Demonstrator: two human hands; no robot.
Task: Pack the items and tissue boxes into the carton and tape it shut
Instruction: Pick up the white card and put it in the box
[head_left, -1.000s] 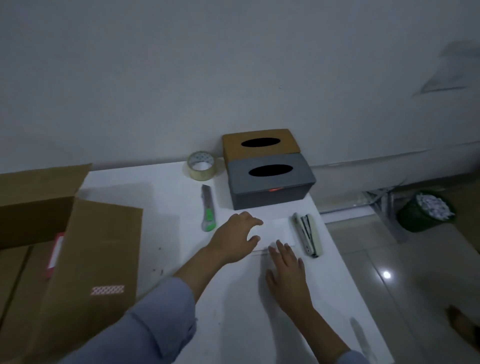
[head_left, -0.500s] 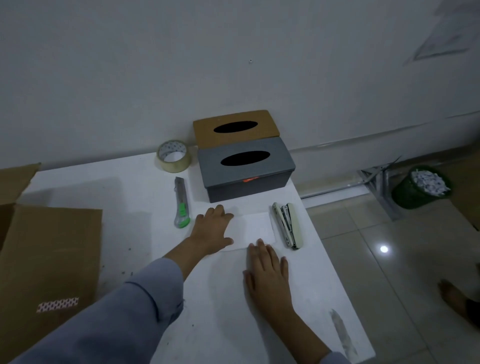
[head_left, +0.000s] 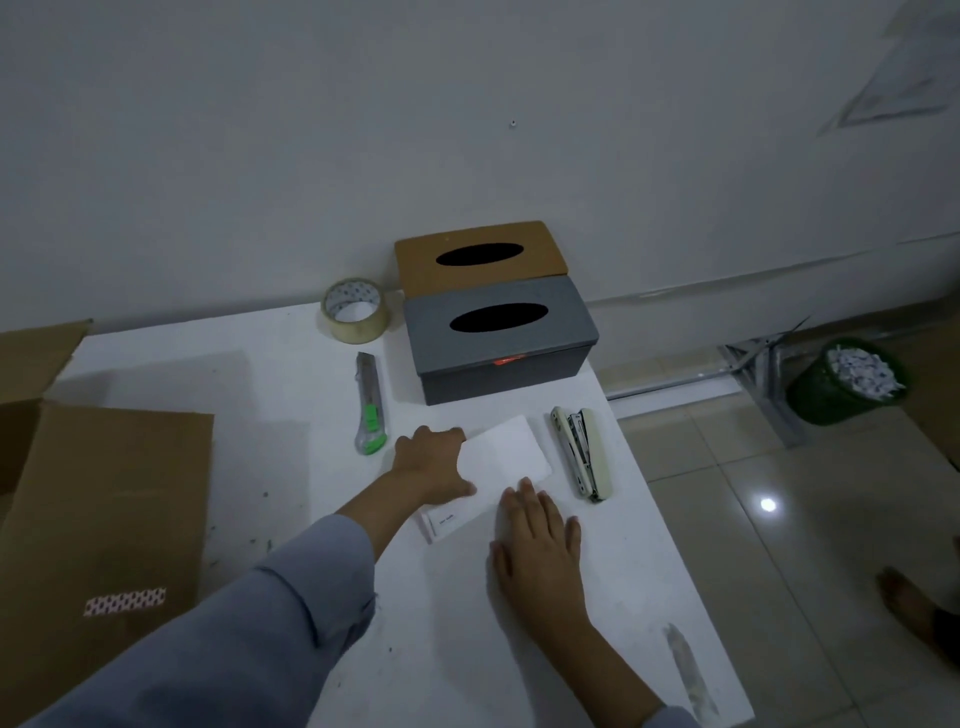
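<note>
Flat white box (head_left: 506, 457) tilted up before grey tissue box (head_left: 501, 345).

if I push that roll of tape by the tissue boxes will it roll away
Probably not. The tape roll lies flat on the table, hole up, so a push should slide it. It looks light, so it may skid into the grey tissue box beside it.

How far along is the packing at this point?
Early. Nothing visibly packed: the carton has open flaps. In hand: the left hand grips the flat white box; the right hand lies flat beside it. Left: both tissue boxes, stapler, taping with the tape roll.
</note>
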